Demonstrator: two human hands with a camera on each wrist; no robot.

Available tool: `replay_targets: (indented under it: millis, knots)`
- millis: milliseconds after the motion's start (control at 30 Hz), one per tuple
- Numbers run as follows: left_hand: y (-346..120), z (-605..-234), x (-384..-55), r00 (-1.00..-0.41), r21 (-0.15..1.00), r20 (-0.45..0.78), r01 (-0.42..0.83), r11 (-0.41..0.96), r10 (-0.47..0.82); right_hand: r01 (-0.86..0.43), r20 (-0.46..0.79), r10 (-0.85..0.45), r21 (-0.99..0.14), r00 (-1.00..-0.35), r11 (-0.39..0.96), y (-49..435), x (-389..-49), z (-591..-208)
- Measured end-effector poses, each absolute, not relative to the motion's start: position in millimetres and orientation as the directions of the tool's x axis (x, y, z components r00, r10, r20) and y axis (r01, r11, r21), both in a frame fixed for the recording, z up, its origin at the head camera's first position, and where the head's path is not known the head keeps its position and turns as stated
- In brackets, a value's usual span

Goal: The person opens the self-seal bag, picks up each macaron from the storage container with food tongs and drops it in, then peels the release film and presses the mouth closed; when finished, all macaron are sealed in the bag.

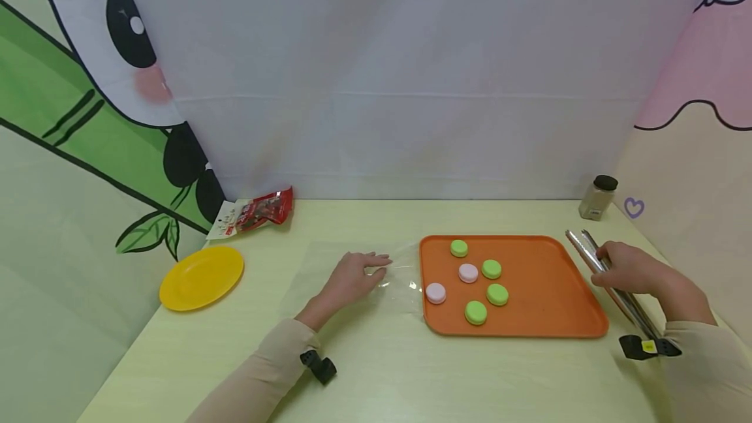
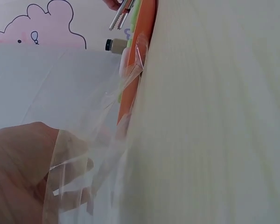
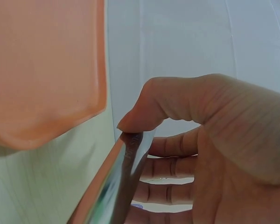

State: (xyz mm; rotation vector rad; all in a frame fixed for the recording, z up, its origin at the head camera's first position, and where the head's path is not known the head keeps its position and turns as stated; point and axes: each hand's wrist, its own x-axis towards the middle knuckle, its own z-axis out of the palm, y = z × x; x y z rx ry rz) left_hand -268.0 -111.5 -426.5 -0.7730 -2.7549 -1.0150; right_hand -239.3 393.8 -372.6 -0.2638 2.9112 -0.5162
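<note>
My left hand (image 1: 352, 279) is at a clear plastic bag (image 2: 107, 154) lying left of the orange tray (image 1: 546, 286). Its fingers are extended, and in the left wrist view they show through the film. The bag's right end reaches the tray's left rim. On the tray sit several green macarons (image 1: 497, 294) and two pale pink ones (image 1: 468, 273), mostly toward its left half. Beyond the tray's right edge, my right hand (image 1: 646, 273) grips metal tongs (image 1: 580, 250). The right wrist view shows the thumb pressed on one side of the tongs, with the fingers behind.
A yellow plate (image 1: 202, 278) lies at the table's left edge. Behind it is a red and white snack packet (image 1: 258, 211). A small jar with a black lid (image 1: 598, 198) stands at the back right corner. A printed cloth (image 1: 399, 83) hangs behind the table (image 1: 364, 377).
</note>
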Motion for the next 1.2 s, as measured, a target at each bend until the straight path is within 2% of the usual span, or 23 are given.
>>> replay_targets:
  millis: [333, 600, 867, 967, 1200]
  knots:
    - [-110.8, -426.6, -269.2, -0.885, 0.624, 0.239, 0.455, 0.635, 0.399, -0.137, -0.153, -0.207, -0.377, -0.966, 0.916, 394.4, -240.6, -374.4]
    - [-110.6, -425.9, -270.3, -0.88, 0.606, 0.26, 0.47, 0.642, 0.398, -0.138, -0.162, -0.21, -0.372, -0.964, 0.918, 396.4, -241.0, -376.0]
    - [-112.0, -426.2, -270.0, -0.887, 0.613, 0.219, 0.449, 0.649, 0.407, -0.13, -0.168, -0.207, -0.381, -0.964, 0.916, 391.4, -238.1, -371.4]
    - [-112.9, -426.1, -269.0, -0.882, 0.615, 0.229, 0.459, 0.641, 0.412, -0.152, -0.141, -0.222, -0.392, -0.965, 0.907, 387.7, -238.1, -372.1]
    - [-114.1, -426.3, -268.5, -0.866, 0.607, 0.264, 0.492, 0.624, 0.426, -0.26, 0.011, -0.286, -0.456, -0.958, 0.851, 380.2, -242.1, -379.5]
